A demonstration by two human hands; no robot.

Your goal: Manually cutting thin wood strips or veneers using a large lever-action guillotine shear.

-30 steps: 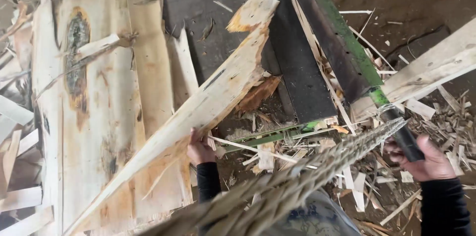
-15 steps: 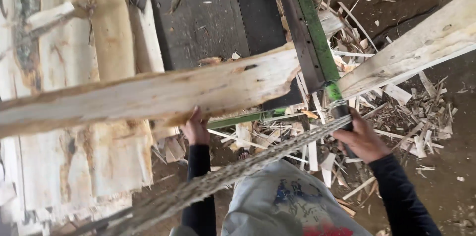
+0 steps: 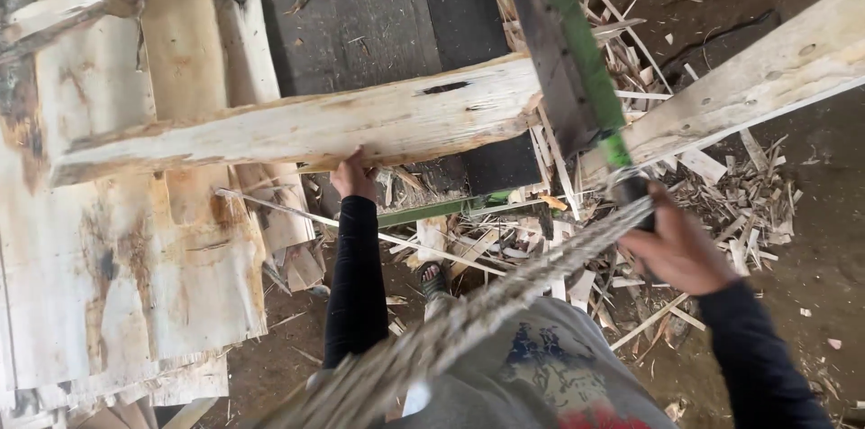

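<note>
- A stack of pale veneer sheets (image 3: 117, 258) fills the left.
- A rough wooden slab (image 3: 297, 127) lies across the middle, over the stack's right edge.
- The left hand (image 3: 353, 178) grips the slab's near edge.
- The right hand (image 3: 678, 249), fingers closed, grips a dark handle (image 3: 636, 197) at the right.

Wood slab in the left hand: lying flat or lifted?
Lifted. The wood slab runs crosswise above the stacked boards, its underside gripped by the left hand. The right hand holds a dark handle.
</note>
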